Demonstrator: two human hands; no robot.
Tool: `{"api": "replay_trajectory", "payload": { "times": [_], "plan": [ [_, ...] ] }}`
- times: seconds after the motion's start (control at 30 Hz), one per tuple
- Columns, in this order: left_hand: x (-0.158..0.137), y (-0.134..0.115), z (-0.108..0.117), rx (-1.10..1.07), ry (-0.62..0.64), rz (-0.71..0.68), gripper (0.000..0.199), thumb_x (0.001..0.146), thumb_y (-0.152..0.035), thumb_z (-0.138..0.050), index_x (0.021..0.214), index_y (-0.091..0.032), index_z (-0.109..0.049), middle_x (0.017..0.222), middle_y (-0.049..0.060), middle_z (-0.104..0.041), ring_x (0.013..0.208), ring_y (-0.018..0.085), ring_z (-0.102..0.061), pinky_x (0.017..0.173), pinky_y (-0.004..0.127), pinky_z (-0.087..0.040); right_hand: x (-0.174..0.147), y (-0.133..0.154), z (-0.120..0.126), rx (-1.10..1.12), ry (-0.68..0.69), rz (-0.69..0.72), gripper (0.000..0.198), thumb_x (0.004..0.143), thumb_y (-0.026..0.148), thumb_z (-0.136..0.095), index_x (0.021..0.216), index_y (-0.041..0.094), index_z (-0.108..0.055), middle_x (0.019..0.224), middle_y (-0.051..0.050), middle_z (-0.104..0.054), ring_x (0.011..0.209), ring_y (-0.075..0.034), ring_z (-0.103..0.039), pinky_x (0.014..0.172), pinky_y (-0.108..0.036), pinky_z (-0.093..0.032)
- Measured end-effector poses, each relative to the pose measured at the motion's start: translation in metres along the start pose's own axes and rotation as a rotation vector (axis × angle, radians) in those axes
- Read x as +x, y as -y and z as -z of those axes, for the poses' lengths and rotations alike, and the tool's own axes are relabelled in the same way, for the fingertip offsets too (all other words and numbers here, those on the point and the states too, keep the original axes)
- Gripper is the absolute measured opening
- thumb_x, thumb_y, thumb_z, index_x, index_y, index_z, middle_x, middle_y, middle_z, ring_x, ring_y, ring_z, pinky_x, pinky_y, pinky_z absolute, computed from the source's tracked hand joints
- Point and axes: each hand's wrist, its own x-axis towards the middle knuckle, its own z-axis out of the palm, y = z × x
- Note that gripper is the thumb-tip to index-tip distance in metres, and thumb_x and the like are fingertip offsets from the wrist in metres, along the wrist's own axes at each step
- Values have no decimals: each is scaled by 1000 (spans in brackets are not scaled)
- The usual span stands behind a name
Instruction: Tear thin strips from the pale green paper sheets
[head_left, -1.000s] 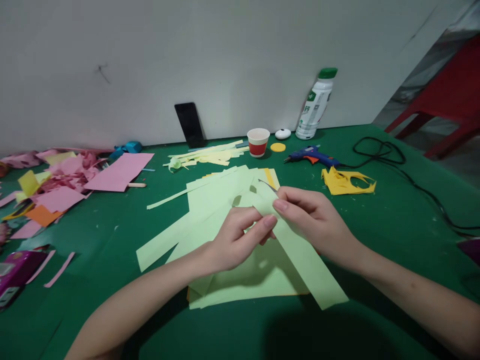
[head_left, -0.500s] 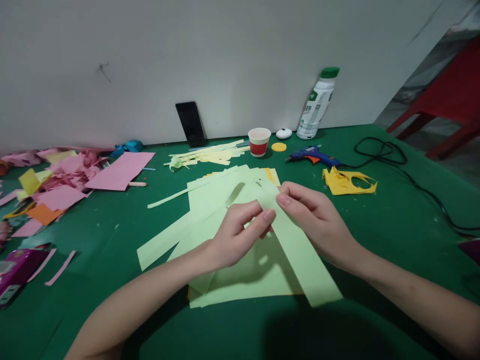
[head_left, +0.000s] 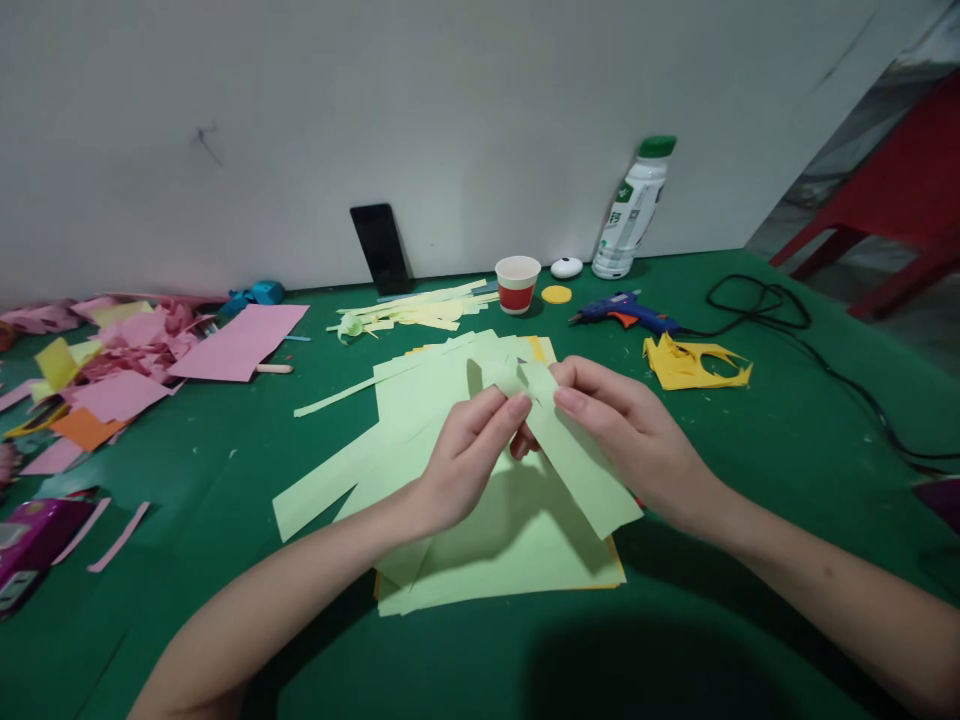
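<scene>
A light green paper strip [head_left: 581, 470] is held up between my two hands over a stack of light green paper sheets [head_left: 510, 550]. My left hand [head_left: 472, 450] is closed, pinching the strip's upper part between thumb and fingers. My right hand [head_left: 630, 430] pinches its right edge, close to the left fingertips. Between the hands the paper bends upward with a notch at its top edge; whether it is torn or only folded I cannot tell. The strip's lower end slants down to the right, above the stack. Orange-yellow sheets show at the stack's edges.
Behind stand a paper cup [head_left: 517, 287], a phone [head_left: 381, 248] and a leaning bottle [head_left: 632, 212]. A glue gun [head_left: 626, 312] with a black cord and a yellow cut-out scrap [head_left: 694, 362] lie right. Pink paper scraps [head_left: 142, 345] cover the left; thin pale strips [head_left: 427, 307] lie behind the stack.
The strip's lower end has drawn up and left, showing more of the stack's corner. My left hand has shifted slightly up and left, and a notch now shows at the strip's top.
</scene>
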Motion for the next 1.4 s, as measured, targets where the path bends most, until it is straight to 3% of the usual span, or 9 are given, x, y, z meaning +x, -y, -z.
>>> {"api": "replay_trajectory", "payload": {
  "times": [0.1, 0.3, 0.43, 0.63, 0.77, 0.97, 1.4],
  "plan": [
    [1, 2, 1, -45, 19, -8, 33, 87, -39, -42, 62, -17, -44, 57, -2, -49, 57, 10, -48, 56, 24, -39, -1, 1, 0, -12, 2, -27, 23, 85, 25, -41, 62, 19, -39, 57, 4, -36, 53, -9, -34, 48, -22, -30],
    [0, -3, 1, 191, 55, -55, 33, 86, -33, -44, 59, -16, -46, 53, -2, -46, 51, 9, -43, 48, 22, -34, 0, -1, 0, -14, 7, -7, 26, 85, 27, -42, 61, 19, -39, 55, 5, -34, 49, -7, -32, 44, -21, -27],
    [-1, -3, 1, 170, 66, -81, 35, 87, -35, -42, 57, -16, -43, 52, -2, -44, 50, 8, -40, 47, 22, -32, 1, 1, 3, -16, 50, 26, 27, 84, 22, -44, 57, 18, -37, 53, 6, -31, 45, -6, -30, 41, -22, -22],
    [-4, 3, 3, 72, 20, -59, 36, 86, -38, -44, 57, -17, -42, 53, -2, -44, 50, 10, -41, 48, 25, -31, -1, 1, -1, -7, -15, 61, 27, 83, 19, -44, 58, 19, -37, 53, 6, -32, 48, -6, -31, 42, -21, -24],
    [-3, 4, 1, 33, -37, -52, 33, 85, -37, -47, 59, -18, -43, 55, -2, -46, 53, 11, -42, 51, 26, -33, -2, -1, -4, 54, -60, 15, 26, 85, 23, -43, 60, 19, -38, 53, 7, -31, 45, -6, -27, 40, -21, -23],
    [-1, -6, 1, 137, 103, -71, 34, 86, -36, -43, 58, -17, -38, 55, -3, -37, 52, 10, -35, 49, 25, -29, 2, -3, -3, 96, -92, -18, 26, 85, 25, -44, 59, 19, -39, 51, 7, -32, 42, -5, -28, 38, -20, -22],
    [-3, -2, 1, 133, 43, -128, 35, 86, -38, -41, 59, -18, -41, 54, -2, -38, 52, 11, -36, 49, 26, -31, 2, 6, 6, 63, 126, 2, 27, 80, 21, -49, 55, 18, -40, 48, 6, -41, 46, -6, -40, 42, -19, -31]
  ]
}}
